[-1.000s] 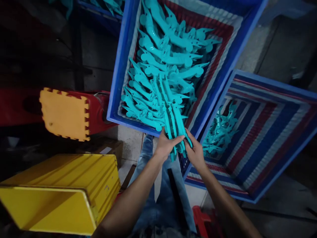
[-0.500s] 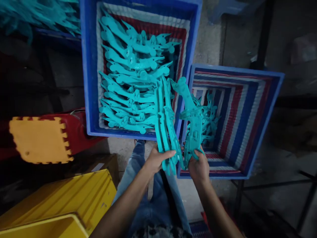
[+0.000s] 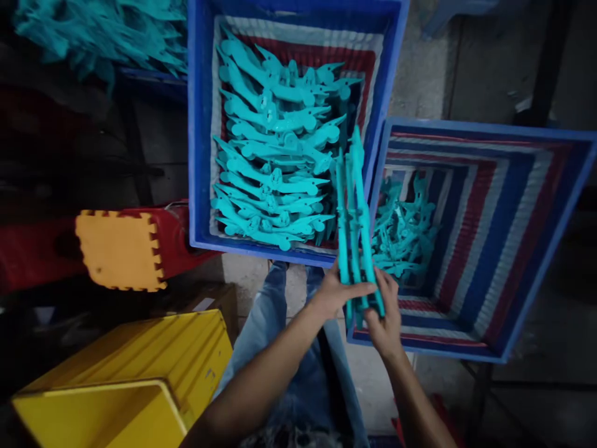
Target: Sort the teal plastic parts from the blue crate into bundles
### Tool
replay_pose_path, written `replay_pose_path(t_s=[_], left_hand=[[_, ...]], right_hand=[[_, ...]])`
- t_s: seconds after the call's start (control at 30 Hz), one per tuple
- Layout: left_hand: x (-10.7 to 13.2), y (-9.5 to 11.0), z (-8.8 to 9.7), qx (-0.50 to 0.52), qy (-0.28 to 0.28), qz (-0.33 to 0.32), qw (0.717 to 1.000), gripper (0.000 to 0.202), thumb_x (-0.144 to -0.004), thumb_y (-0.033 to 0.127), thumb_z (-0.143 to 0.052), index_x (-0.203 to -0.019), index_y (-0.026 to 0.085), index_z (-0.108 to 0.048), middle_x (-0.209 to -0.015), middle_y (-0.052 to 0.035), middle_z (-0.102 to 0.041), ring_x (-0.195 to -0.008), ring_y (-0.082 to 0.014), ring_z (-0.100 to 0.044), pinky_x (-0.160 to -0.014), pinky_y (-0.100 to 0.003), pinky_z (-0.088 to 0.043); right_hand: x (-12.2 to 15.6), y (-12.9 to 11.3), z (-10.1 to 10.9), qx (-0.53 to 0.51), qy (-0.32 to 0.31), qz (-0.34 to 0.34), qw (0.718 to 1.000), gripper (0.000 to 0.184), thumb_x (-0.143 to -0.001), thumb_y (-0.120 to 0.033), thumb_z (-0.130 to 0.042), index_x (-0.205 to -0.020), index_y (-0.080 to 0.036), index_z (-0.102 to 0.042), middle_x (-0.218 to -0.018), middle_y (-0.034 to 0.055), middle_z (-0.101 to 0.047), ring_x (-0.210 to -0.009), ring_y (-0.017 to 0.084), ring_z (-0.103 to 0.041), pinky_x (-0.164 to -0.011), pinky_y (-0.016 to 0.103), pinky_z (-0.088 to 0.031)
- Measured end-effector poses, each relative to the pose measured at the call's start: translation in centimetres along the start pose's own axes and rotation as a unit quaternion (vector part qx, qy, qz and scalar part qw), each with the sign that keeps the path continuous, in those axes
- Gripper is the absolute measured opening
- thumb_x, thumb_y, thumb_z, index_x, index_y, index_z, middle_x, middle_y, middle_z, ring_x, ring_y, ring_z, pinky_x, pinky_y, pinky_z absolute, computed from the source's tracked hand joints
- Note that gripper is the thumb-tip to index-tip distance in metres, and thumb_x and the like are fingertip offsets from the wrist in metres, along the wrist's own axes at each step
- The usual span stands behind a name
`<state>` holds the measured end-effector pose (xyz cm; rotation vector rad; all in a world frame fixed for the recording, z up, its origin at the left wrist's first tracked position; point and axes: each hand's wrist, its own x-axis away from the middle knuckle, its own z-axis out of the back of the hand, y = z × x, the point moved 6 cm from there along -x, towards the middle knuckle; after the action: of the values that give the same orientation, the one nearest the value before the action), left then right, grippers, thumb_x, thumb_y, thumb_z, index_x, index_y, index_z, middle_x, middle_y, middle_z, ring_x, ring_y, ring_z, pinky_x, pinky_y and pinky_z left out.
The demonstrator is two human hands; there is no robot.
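My left hand point(image 3: 333, 297) is closed round the lower end of a bundle of long, thin teal plastic parts point(image 3: 354, 242), its thumb lying across them. Closed on the right side of the same bundle is my right hand point(image 3: 388, 317), its thumb at the lower ends. The parts stand edge-on, side by side, between the two crates. Many similar teal parts point(image 3: 270, 180) lie in stacked rows in the left blue crate point(image 3: 198, 155). A jumbled heap of teal pieces point(image 3: 405, 230) lies in the right blue crate point(image 3: 489, 126), which has a striped lining.
A yellow bin point(image 3: 177, 348) stands at the lower left. Above it, an orange foam mat point(image 3: 116, 252) rests on a red object point(image 3: 180, 239). More teal parts point(image 3: 107, 34) are piled at the upper left. My legs point(image 3: 261, 330) are below the crates.
The right hand's part, earlier held apart at an angle over the right crate, is now upright and lined up with the left hand's parts. The hands have come closer together. The camera view has shifted.
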<state>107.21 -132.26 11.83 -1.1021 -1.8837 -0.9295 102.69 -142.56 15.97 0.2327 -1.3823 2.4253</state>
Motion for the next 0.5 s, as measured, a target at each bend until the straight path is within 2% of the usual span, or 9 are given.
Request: replay_pose_path(t_s=[0.07,0.13,0.2,0.23,0.3,0.37,0.4,0.43,0.5], left_hand=[[0.7,1.2,3.6,0.021,0.061,0.020,0.998,0.053,-0.044,0.027,-0.089,-0.090,0.015,-0.066,-0.079,-0.0037,-0.069,-0.066,-0.0161,-0.064,-0.063,-0.028,-0.052],[1.7,2.5,7.3,0.038,0.135,0.004,0.990,0.051,-0.044,0.029,-0.089,-0.087,0.014,-0.066,-0.076,-0.0034,-0.069,-0.063,-0.0155,-0.063,-0.060,-0.028,-0.052],[3.4,4.0,10.9,0.042,0.208,-0.043,0.976,0.052,-0.047,0.031,-0.088,-0.090,0.014,-0.065,-0.076,-0.0029,-0.069,-0.062,-0.0151,-0.063,-0.059,-0.027,-0.053],[4.4,4.8,12.7,0.036,0.239,-0.069,0.968,0.051,-0.048,0.031,-0.088,-0.091,0.014,-0.064,-0.077,-0.0027,-0.068,-0.062,-0.0150,-0.063,-0.059,-0.027,-0.053],[6.8,6.6,16.8,0.007,0.299,-0.117,0.947,0.047,-0.051,0.032,-0.086,-0.088,0.015,-0.062,-0.076,-0.0025,-0.068,-0.062,-0.0147,-0.063,-0.059,-0.028,-0.053],[9.8,9.3,22.1,-0.051,0.374,-0.173,0.910,0.046,-0.053,0.033,-0.084,-0.088,0.016,-0.059,-0.077,-0.0018,-0.067,-0.062,-0.0148,-0.063,-0.060,-0.028,-0.053],[11.6,11.0,25.2,-0.090,0.417,-0.198,0.883,0.047,-0.054,0.033,-0.084,-0.089,0.017,-0.058,-0.078,-0.0011,-0.067,-0.063,-0.0149,-0.063,-0.060,-0.029,-0.053],[13.5,12.8,28.5,-0.133,0.460,-0.218,0.851,0.049,-0.053,0.033,-0.084,-0.091,0.018,-0.057,-0.079,-0.0004,-0.067,-0.065,-0.0151,-0.063,-0.061,-0.029,-0.053],[17.0,16.3,35.4,-0.227,0.537,-0.217,0.783,0.049,-0.052,0.034,-0.083,-0.089,0.018,-0.055,-0.077,-0.0001,-0.065,-0.065,-0.0164,-0.062,-0.062,-0.032,-0.053]], right_hand=[[-1.3,-1.4,-3.4,-0.018,-0.063,0.062,0.996,0.070,-0.085,-0.070,-0.033,-0.144,-0.032,-0.035,-0.143,0.0085,-0.035,-0.136,0.034,-0.028,-0.110,0.058,-0.023],[-2.9,-2.2,-7.1,-0.065,-0.132,0.078,0.986,0.068,-0.086,-0.070,-0.024,-0.140,-0.033,-0.042,-0.146,0.0062,-0.032,-0.139,0.032,-0.023,-0.113,0.055,-0.020],[-4.2,-2.0,-11.1,-0.137,-0.199,0.053,0.969,0.063,-0.091,-0.064,-0.019,-0.134,-0.030,-0.050,-0.143,0.0064,-0.040,-0.136,0.027,-0.033,-0.112,0.049,-0.028],[-4.9,-1.4,-12.9,-0.153,-0.210,0.029,0.965,0.059,-0.093,-0.060,-0.021,-0.131,-0.028,-0.054,-0.138,0.0078,-0.047,-0.130,0.025,-0.041,-0.109,0.047,-0.034],[-6.0,0.7,-16.1,-0.111,-0.186,-0.007,0.976,0.050,-0.093,-0.054,-0.033,-0.124,-0.023,-0.059,-0.123,0.0108,-0.059,-0.116,0.025,-0.052,-0.101,0.045,-0.041],[-7.0,2.9,-19.0,0.003,-0.159,0.008,0.987,0.044,-0.090,-0.048,-0.044,-0.117,-0.019,-0.062,-0.111,0.0129,-0.064,-0.107,0.027,-0.055,-0.096,0.047,-0.043],[-7.3,3.9,-20.5,0.064,-0.164,0.034,0.984,0.042,-0.090,-0.046,-0.045,-0.114,-0.017,-0.064,-0.109,0.0143,-0.065,-0.105,0.028,-0.055,-0.095,0.048,-0.043],[-7.6,4.8,-21.9,0.122,-0.177,0.063,0.975,0.041,-0.090,-0.043,-0.046,-0.111,-0.015,-0.066,-0.108,0.0158,-0.064,-0.105,0.030,-0.054,-0.095,0.048,-0.042],[-8.1,6.8,-23.8,0.229,-0.204,0.105,0.946,0.039,-0.089,-0.035,-0.045,-0.111,-0.011,-0.066,-0.110,0.0182,-0.062,-0.106,0.032,-0.051,-0.093,0.048,-0.042]])
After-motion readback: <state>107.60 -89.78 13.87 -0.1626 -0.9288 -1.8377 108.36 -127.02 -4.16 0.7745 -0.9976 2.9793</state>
